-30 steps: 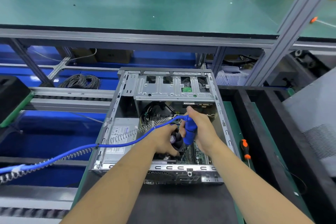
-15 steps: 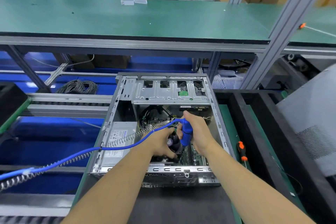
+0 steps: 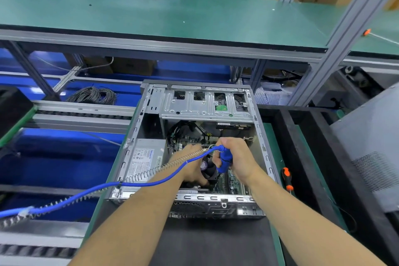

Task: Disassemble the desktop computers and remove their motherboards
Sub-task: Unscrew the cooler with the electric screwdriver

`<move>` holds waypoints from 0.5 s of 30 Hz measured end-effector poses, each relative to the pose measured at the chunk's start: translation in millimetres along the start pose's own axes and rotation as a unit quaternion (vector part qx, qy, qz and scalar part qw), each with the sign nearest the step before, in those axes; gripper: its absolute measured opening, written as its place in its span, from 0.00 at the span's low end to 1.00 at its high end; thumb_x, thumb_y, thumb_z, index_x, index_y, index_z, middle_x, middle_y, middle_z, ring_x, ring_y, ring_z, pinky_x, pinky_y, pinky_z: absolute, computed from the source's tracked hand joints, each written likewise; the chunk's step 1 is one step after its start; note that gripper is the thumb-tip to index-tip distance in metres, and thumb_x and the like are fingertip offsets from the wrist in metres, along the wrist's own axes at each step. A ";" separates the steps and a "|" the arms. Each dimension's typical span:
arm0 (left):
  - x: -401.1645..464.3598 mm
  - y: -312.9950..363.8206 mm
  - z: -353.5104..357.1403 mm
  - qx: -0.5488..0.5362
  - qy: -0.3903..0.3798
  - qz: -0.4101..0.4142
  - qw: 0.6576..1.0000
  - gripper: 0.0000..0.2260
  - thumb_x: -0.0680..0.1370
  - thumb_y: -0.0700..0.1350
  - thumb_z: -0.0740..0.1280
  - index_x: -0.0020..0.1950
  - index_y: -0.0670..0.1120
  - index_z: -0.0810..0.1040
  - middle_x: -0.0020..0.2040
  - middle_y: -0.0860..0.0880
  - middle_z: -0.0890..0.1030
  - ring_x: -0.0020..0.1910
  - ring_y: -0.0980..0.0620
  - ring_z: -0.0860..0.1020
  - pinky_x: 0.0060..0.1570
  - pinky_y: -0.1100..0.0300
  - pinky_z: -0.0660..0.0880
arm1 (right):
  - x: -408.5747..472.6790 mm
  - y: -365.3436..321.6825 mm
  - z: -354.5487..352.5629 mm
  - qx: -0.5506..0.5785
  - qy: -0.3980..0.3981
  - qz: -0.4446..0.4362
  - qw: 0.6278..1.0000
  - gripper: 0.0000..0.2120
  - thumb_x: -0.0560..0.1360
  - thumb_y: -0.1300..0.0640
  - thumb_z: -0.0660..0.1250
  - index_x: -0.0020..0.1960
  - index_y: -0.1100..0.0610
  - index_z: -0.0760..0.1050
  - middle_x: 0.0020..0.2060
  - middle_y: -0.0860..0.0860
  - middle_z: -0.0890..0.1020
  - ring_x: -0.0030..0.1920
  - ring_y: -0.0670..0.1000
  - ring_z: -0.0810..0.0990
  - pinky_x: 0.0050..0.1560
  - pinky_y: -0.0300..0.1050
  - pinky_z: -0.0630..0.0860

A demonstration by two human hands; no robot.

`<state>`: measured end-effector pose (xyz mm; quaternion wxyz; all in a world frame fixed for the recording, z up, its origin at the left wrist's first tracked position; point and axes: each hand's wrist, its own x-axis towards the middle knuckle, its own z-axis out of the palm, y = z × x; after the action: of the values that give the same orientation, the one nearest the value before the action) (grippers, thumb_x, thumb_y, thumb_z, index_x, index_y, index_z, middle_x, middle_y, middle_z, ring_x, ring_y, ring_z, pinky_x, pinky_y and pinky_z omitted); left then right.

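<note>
A: Two hands inside the open grey metal computer case [image 3: 149, 114] at the tabletop's near edge?

B: Yes. The right hand [image 3: 239, 160] clenches the blue electric screwdriver [image 3: 224, 161] upright over the green motherboard [image 3: 234, 183]; the left hand [image 3: 192, 168] grasps the black cooler fan [image 3: 208, 170], probably steadying it.

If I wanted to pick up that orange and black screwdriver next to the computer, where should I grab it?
Probably by the handle of the orange and black screwdriver, from above. It lies flat on the green mat right of the computer case, nothing resting on it, thick end farthest from you.
</note>
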<state>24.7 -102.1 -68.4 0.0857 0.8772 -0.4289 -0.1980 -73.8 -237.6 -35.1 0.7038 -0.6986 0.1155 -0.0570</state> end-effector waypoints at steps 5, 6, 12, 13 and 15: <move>-1.2 1.9 -4.0 0.001 0.001 -0.007 1.000 0.31 0.63 0.57 0.78 0.61 0.48 0.73 0.55 0.49 0.77 0.54 0.48 0.76 0.53 0.51 0.79 | 0.0 2.2 -0.8 0.021 -0.003 -0.008 1.000 0.18 0.68 0.45 0.61 0.32 0.60 0.68 0.25 0.60 0.73 0.26 0.53 0.69 0.31 0.39 0.69; -2.0 2.6 -4.3 -0.003 -0.002 -0.008 1.000 0.30 0.64 0.56 0.78 0.62 0.48 0.73 0.56 0.49 0.77 0.54 0.49 0.75 0.54 0.51 0.79 | -0.4 2.0 -1.1 0.022 -0.001 -0.011 1.000 0.19 0.68 0.45 0.61 0.33 0.62 0.67 0.25 0.60 0.73 0.26 0.53 0.69 0.32 0.40 0.70; -5.0 4.1 -4.0 -0.127 -0.043 0.005 0.991 0.24 0.67 0.42 0.78 0.55 0.52 0.68 0.57 0.46 0.76 0.54 0.46 0.74 0.56 0.52 0.74 | 0.4 2.6 1.4 0.021 -0.028 -0.026 0.999 0.40 0.71 0.28 0.62 0.38 0.70 0.66 0.29 0.60 0.76 0.32 0.55 0.72 0.41 0.46 0.72; -5.2 3.9 -4.0 -0.127 -0.047 0.004 0.991 0.24 0.68 0.43 0.78 0.55 0.54 0.67 0.56 0.47 0.75 0.53 0.47 0.73 0.54 0.54 0.73 | 0.8 2.5 1.6 0.019 -0.032 -0.018 0.999 0.43 0.70 0.25 0.61 0.39 0.69 0.67 0.29 0.58 0.77 0.32 0.54 0.72 0.42 0.46 0.71; -4.6 3.5 -3.6 -0.127 -0.052 -0.003 0.991 0.25 0.68 0.44 0.78 0.56 0.54 0.66 0.56 0.49 0.75 0.54 0.48 0.73 0.54 0.55 0.72 | 0.7 1.6 2.1 0.015 -0.034 -0.011 0.999 0.42 0.69 0.22 0.59 0.38 0.66 0.70 0.29 0.57 0.77 0.32 0.54 0.73 0.43 0.46 0.72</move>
<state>21.2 -100.7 -62.8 0.1732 0.8492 -0.4015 -0.2959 -72.7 -235.6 -36.7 0.7168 -0.6910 0.0829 -0.0431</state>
